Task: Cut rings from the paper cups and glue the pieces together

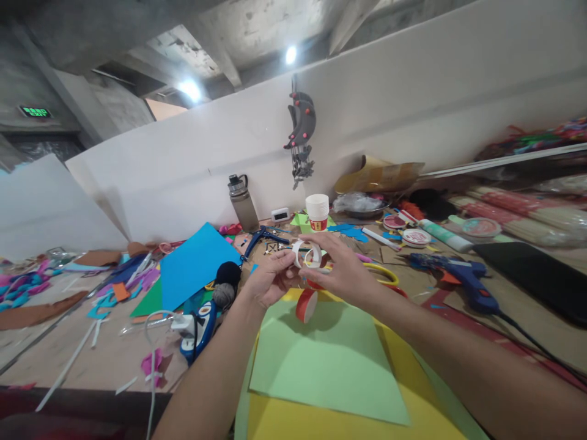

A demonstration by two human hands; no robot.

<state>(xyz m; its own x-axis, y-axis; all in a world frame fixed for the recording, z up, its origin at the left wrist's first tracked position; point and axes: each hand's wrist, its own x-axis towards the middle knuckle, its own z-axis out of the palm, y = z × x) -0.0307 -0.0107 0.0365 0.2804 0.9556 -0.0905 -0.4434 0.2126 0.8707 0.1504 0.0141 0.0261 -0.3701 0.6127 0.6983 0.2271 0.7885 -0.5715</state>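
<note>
A small white ring-shaped piece, thin-walled like paper, is held up between my two hands. My left hand pinches its left side with closed fingers. On the other side, my right hand curls thumb and fingers around its right edge. Just below the hands, a short red-and-white round piece rests on edge on a light green paper sheet. Yellow paper lies under that sheet. Scissors with yellow handles are partly hidden behind my right wrist.
At the back stand stacked paper cups and a water bottle. A blue glue gun with its cord lies to the right, beside a black slab. Blue sheets and a power strip are on the left.
</note>
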